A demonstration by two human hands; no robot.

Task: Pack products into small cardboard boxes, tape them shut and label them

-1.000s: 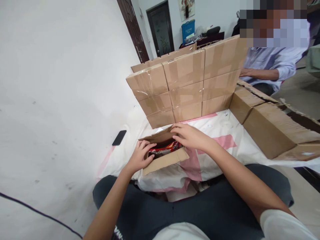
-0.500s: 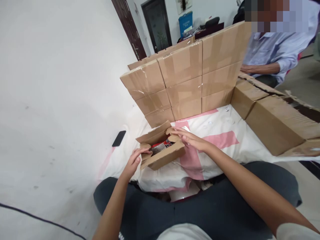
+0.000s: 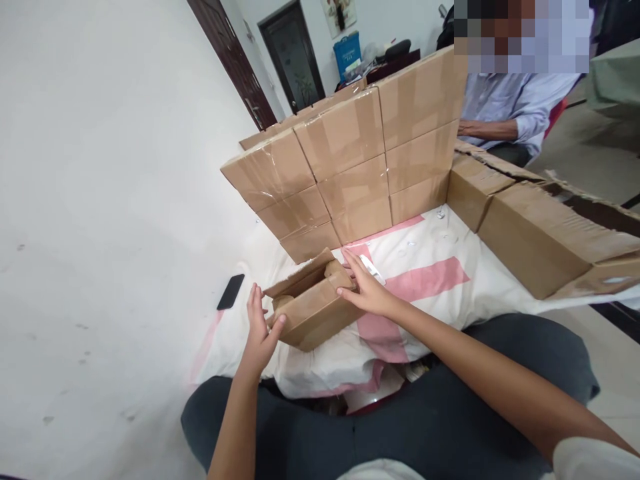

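A small brown cardboard box (image 3: 320,307) stands on the cloth in front of me, its top flaps raised. At its left end is my left hand (image 3: 261,333), thumb against the front flap and fingers upright along the end. My right hand (image 3: 367,287) grips the right end, its thumb on the front flap and its fingers behind the end flap. The inside is dark, and its contents are hidden by the front flap. Just beyond my right hand lies a small white item (image 3: 373,269), partly covered by it.
Stacked taped cardboard boxes (image 3: 353,157) form a wall behind the small box. A torn carton (image 3: 540,240) stands at right. A black phone (image 3: 231,291) lies at left on the white and pink cloth (image 3: 435,280). A person (image 3: 520,113) sits beyond the boxes.
The front flap now stands higher, covering the red packaging seen inside before. My left hand has moved off the inner flap to the box's outer corner; my right hand has shifted lower round its end.
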